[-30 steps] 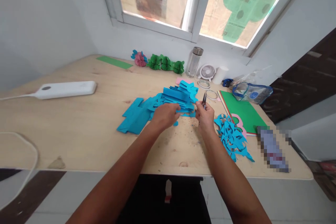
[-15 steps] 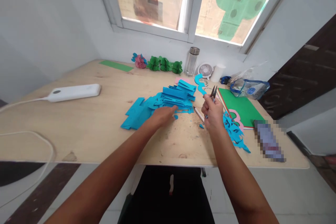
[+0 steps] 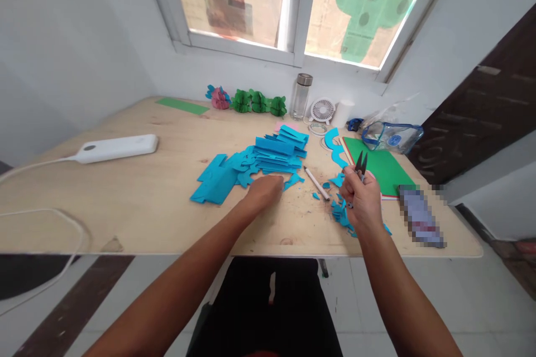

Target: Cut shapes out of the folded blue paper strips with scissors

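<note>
My right hand (image 3: 360, 198) is closed around a pair of scissors (image 3: 360, 163), whose dark blades point up and away. A curved blue paper cutout (image 3: 335, 148) is pinched between its thumb and finger. Below that hand lie blue paper scraps (image 3: 343, 215), partly covered by it. My left hand (image 3: 266, 192) is low over the table, fingers drawn together at the edge of a blue paper scrap (image 3: 294, 181); its fingertips are partly hidden. Just beyond it is a stack of folded blue paper (image 3: 276, 148), with more cut blue paper (image 3: 220, 181) to the left.
A white pen (image 3: 317, 183) lies between my hands. Behind stand a glass bottle (image 3: 301, 97), a small fan (image 3: 322, 110) and green paper shapes (image 3: 258, 101). To the right are a green book (image 3: 389, 170), a clear pouch (image 3: 393, 136) and a blurred flat object (image 3: 422, 217). A white device (image 3: 117, 148) with a cable lies left.
My right hand has moved right with the scissors and cutout, now over the scrap pile. My left hand has drawn back slightly from the stack, and a blue scrap shows at its fingertips.
</note>
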{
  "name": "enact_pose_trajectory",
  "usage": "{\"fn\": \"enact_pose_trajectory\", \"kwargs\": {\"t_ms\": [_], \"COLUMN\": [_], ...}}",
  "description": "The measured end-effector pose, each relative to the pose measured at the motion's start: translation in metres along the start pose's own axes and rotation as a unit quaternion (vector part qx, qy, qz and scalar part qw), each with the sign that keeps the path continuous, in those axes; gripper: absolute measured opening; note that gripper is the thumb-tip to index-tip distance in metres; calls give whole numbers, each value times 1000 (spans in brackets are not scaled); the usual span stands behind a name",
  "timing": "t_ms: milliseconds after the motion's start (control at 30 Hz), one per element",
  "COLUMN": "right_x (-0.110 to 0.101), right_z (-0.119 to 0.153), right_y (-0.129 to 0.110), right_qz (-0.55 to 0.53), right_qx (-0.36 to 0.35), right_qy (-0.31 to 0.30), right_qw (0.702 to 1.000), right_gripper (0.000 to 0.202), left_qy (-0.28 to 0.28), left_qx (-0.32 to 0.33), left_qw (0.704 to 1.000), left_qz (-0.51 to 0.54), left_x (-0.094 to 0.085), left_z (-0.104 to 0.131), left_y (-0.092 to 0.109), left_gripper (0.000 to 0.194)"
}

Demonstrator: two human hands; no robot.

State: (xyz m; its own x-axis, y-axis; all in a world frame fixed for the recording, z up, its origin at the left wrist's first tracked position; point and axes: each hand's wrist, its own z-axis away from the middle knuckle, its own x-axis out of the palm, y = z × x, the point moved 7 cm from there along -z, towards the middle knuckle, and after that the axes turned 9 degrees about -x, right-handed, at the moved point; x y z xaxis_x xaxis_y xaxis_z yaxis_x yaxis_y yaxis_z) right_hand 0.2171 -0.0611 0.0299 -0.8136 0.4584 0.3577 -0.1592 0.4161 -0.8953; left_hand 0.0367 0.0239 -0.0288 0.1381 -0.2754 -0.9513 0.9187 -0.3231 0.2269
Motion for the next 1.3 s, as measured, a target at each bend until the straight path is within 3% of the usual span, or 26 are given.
{"fn": "enact_pose_trajectory", "kwargs": {"t_ms": [67,233,333,400,467,567,667,800,933,1133,1300], "right_x": [-6,-9,-9,-8,-7,1,13,30,43,58,58], "right_z": [0,-1,-2,-2,0,4,6,7,11,14,-2], "right_y": [-3,-6,-1,10,25,50,67,80,92,102,95], "right_qz": [1,20,61,103,152,244,304,335,349,395,453], "right_qx": [-1,-3,-5,19,46,63,47,19,9,-4,-46], "right_qy": [3,-5,-13,-37,-73,-158,-213,-258,-296,-350,-290], "right_qw": [1000,1000,998,994,985,955,927,906,889,849,842], "right_gripper": [28,28,29,29,30,31,30,27,26,23,17], "left_qy": [-4,-13,-2,17,70,151,199,241,209,153,147], "left_qx": [21,80,90,71,64,8,-111,-204,-223,-242,-279], "left_qw": [999,989,979,978,972,973,968,947,952,958,947], "left_qz": [28,124,181,195,213,173,105,64,25,26,60], "left_x": [1,3,1,1,-4,-14,-26,-39,-32,-18,-18], "left_z": [4,2,-1,0,6,19,31,48,55,57,56], "left_y": [22,100,120,107,78,13,-59,-125,-147,-145,-151], "left_gripper": [20,16,24,30,26,21,24,25,28,35,30]}}
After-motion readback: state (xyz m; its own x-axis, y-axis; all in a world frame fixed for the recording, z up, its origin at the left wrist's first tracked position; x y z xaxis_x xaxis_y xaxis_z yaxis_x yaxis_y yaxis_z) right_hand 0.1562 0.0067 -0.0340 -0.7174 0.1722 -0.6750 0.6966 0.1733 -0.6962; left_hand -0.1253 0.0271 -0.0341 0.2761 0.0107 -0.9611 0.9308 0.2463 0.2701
